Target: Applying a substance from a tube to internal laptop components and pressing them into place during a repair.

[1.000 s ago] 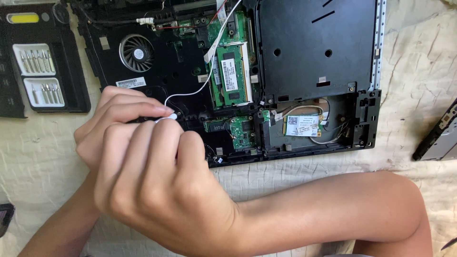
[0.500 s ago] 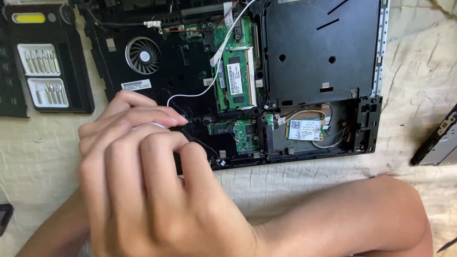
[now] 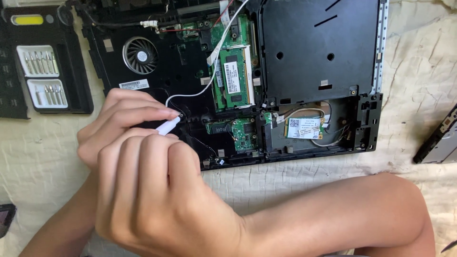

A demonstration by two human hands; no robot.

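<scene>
Fingers of my left hand [image 3: 121, 128] pinch a slim white plastic tool [image 3: 168, 126], its tip touching a spot on the black opened laptop base [image 3: 314, 57], just below the round cooling fan [image 3: 140, 55]. My right hand [image 3: 162, 195] curls loosely in front, its fingers covering the tool's rear end; whether they grip it I cannot tell. Green memory module [image 3: 234, 77] sits right of the tip, and a black screwdriver-bit case [image 3: 45, 71] lies left on the cloth-covered surface [image 3: 419, 109].
</scene>
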